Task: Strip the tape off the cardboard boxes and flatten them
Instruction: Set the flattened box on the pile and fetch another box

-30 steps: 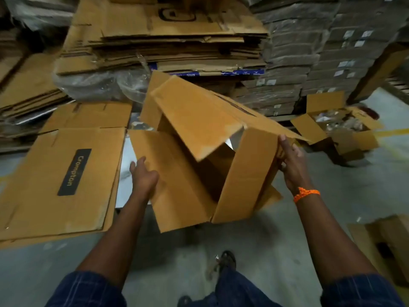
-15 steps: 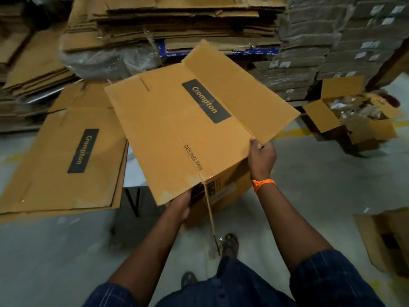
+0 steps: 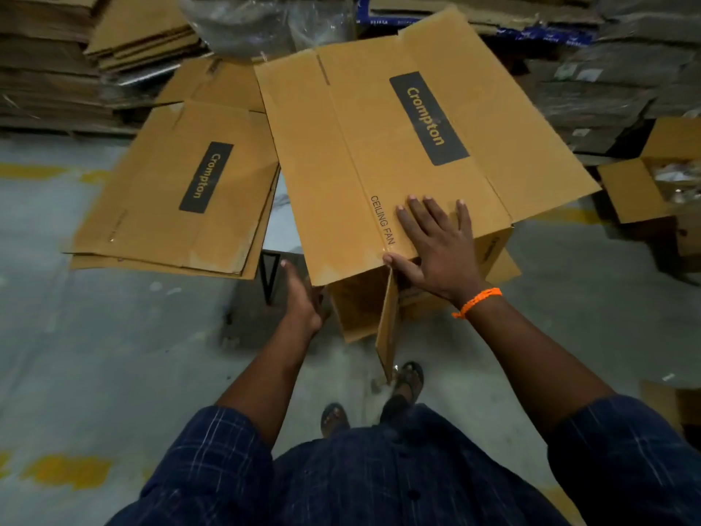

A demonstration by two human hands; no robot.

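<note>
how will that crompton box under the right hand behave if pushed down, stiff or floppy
It will likely fold at its creases: the Crompton box lies partly collapsed under the right hand, with its panels straight. Its loose flap hangs down, so the ends will probably swing. It is probably light: the open end looks empty.

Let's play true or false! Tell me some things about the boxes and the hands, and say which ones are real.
1. The right hand lies flat, fingers spread, on top of the Crompton box. True.
2. The wristband is green. False: it is orange, on the right wrist.
3. The box under that hand reads CEILING FAN. True.
4. The left hand rests on top of the box too. False: it is lower, at the box's near left corner, below the top panel.
5. A pile of flattened boxes lies to the left. True.
</note>
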